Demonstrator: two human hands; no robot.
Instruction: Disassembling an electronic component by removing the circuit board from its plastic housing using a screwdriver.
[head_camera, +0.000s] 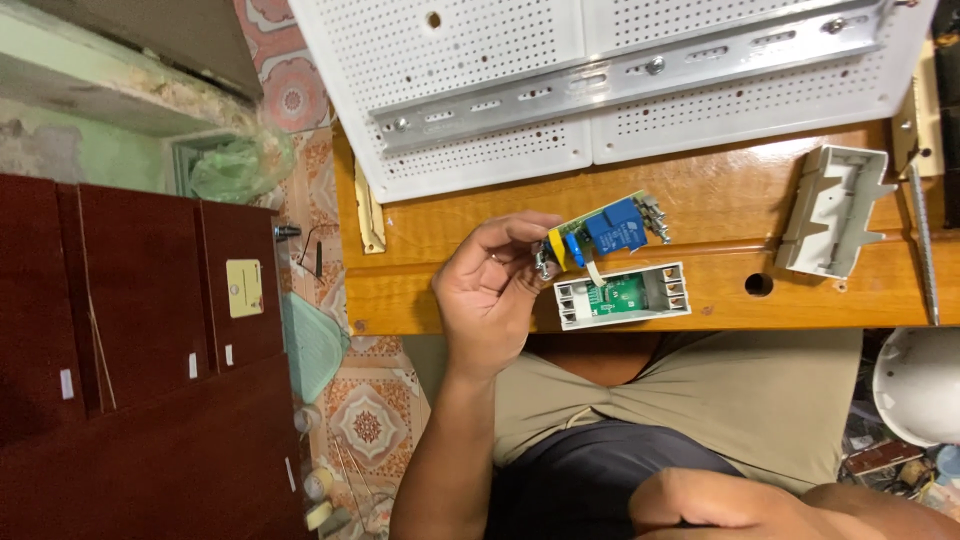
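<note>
Green circuit board with blue relay and yellow part (600, 230) is pinched at its near end by the left hand (490, 295), its long axis running away from the fingertips above the open white plastic housing (622, 296), while the right hand (700, 500) rests far off by the lap, its fingers hidden.

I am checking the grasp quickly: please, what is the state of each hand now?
Left hand: closed on the small circuit board, held above the open white housing.
Right hand: only partly in view at the lower edge; cannot be told.

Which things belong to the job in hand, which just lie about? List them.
In hand: left hand, circuit board, open white casing below it.
Lying about: perforated white panel, grey cover, brass hinge.
</note>
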